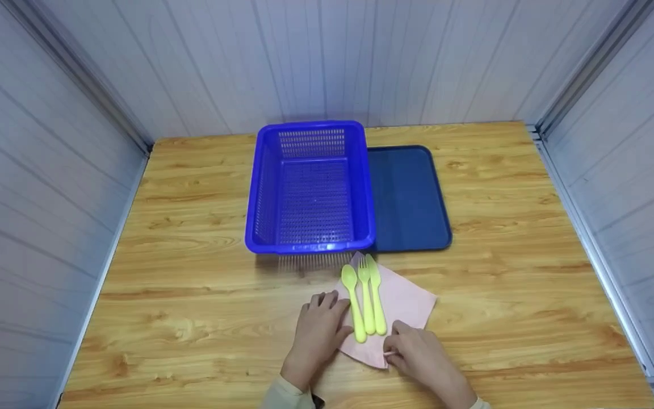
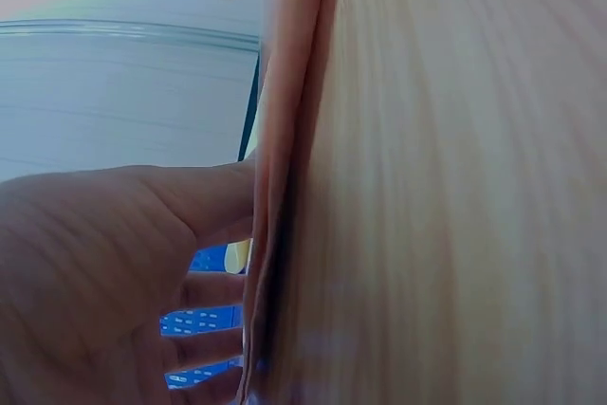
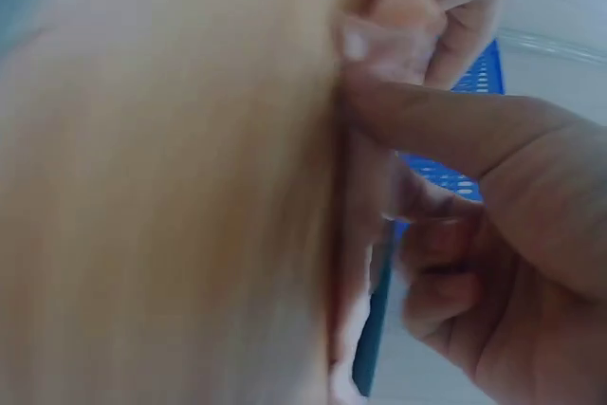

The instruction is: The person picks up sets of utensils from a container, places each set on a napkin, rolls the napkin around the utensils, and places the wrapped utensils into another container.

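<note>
A: Where does the pink napkin sit?

B: Flat on the worktop, turned like a diamond, just in front of the blue basket. Three yellow-green pieces lie side by side along its middle — a spoon, a fork and a third piece, handles toward the person.

A: And the hands?

B: The left hand rests on the napkin's left part, fingers fairly straight, fingertips touching the spoon's handle. The right hand pinches the near corner of the napkin between thumb and finger; the right wrist view shows the paper edge nipped there.

A: How would you handle the fold well?

B: My judgement: keep the left fingers pressing the cutlery down so the three pieces stay parallel, and lift the pinched corner low and slow — thin paper tears or drags the handles askew if pulled quickly. Bring it over snug against the handles, not loose.

A: Anything else nearby?

B: A dark blue tray lies flat just right of the basket, touching or nearly so; the basket looks empty.
</note>
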### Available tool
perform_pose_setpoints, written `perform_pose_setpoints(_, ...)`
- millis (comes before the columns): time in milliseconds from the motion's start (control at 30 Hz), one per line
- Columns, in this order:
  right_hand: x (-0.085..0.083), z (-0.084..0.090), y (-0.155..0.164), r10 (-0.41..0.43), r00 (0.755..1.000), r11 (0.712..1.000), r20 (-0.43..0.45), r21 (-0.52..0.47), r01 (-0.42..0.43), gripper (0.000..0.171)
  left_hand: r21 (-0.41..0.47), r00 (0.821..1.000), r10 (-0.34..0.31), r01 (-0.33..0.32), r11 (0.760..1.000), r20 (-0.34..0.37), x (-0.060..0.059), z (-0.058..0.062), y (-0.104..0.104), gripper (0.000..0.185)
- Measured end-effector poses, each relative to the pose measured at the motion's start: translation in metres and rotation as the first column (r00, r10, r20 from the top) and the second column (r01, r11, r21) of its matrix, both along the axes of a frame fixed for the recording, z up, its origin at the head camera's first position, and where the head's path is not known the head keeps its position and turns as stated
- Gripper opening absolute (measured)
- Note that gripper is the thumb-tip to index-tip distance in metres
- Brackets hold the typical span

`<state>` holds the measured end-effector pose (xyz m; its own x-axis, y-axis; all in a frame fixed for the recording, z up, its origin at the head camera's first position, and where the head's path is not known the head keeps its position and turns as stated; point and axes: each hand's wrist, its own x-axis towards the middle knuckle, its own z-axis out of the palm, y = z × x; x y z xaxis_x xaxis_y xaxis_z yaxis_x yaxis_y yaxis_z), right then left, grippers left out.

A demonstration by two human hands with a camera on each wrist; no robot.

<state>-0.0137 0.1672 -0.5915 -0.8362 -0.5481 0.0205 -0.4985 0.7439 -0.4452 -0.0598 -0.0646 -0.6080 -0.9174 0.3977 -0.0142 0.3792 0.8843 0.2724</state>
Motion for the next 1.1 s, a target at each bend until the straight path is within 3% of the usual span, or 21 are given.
perform_pose_setpoints(233, 0.003, -0.007, 0.001, -0.045, 0.991, 0.997, -0.124, -0.069, 0.037, 0.022, -0.006, 1.0, 0.009, -0.009, 1.0, 0.007, 0.001, 0.0, -0.001, 0.055)
perform_pose_setpoints(333, 0.0, -0.007, -0.001, -0.089, 0.987, 0.993, -0.134, -0.094, 0.077, 0.02, -0.003, 1.0, 0.011, -0.011, 1.0, 0.005, 0.001, -0.001, -0.001, 0.055)
perform_pose_setpoints(500, -0.015, -0.007, -0.006, -0.184, 0.976, 0.978, -0.117, -0.118, 0.17, 0.008, 0.006, 1.0, 0.003, -0.003, 1.0, -0.013, 0.001, -0.001, -0.001, 0.055)
perform_pose_setpoints(700, -0.035, -0.011, -0.015, -0.284, 0.95, 0.954, -0.129, -0.132, 0.268, 0.018, -0.002, 1.0, -0.001, 0.001, 1.0, -0.029, 0.001, -0.002, -0.001, 0.051)
perform_pose_setpoints(900, -0.045, -0.014, -0.021, -0.366, 0.927, 0.927, -0.084, -0.122, 0.355, 0.02, -0.006, 0.998, -0.002, 0.001, 1.0, -0.068, 0.003, -0.002, 0.0, 0.038)
perform_pose_setpoints(1000, -0.048, -0.015, -0.023, -0.392, 0.919, 0.916, -0.047, -0.116, 0.385, 0.024, 0.031, 0.995, 0.0, 0.003, 1.0, -0.104, 0.007, 0.003, 0.002, 0.03)
perform_pose_setpoints(1100, -0.05, -0.015, -0.024, -0.408, 0.913, 0.907, -0.015, -0.119, 0.404, 0.027, 0.122, 0.992, -0.044, 0.059, 0.991, -0.121, 0.013, 0.013, 0.006, 0.026)
